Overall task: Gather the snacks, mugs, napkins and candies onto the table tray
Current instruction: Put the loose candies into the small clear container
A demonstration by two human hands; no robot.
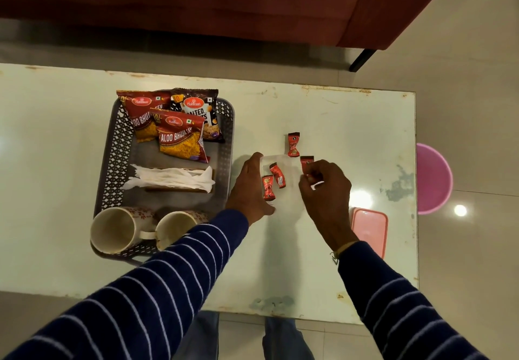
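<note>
Here, on the left of the pale, scuffed tabletop (337,124), a dark perforated tray (112,163) is seen. Three snack packets (179,135) are stacked at its far end; "Haldiram's" and "ALOO BHUJIA SEV" can be read on the red ones, and "SALTED" in part on the dark one, the rest being covered. White napkins (174,180) are laid across the tray's middle, and two pale mugs (115,229) lie on their sides at its near end, the right one partly hidden by a striped sleeve.

Just right of the tray, a clear container (289,188), hard to make out, is held at its left edge by the left hand (250,188), whose fingers are curled round its rim. Two red candies (273,180) lie inside it; their print is too small to be read. A third candy (293,144) lies on the tabletop just beyond. A fourth candy (306,164) is pinched by the fingers of the right hand (325,191), mostly hidden.

Further right, a pink lid (370,227) rests on the tabletop, and a pink tub (434,178) stands on the tiled floor. A dark red sofa (196,3) is cut off along the top.
</note>
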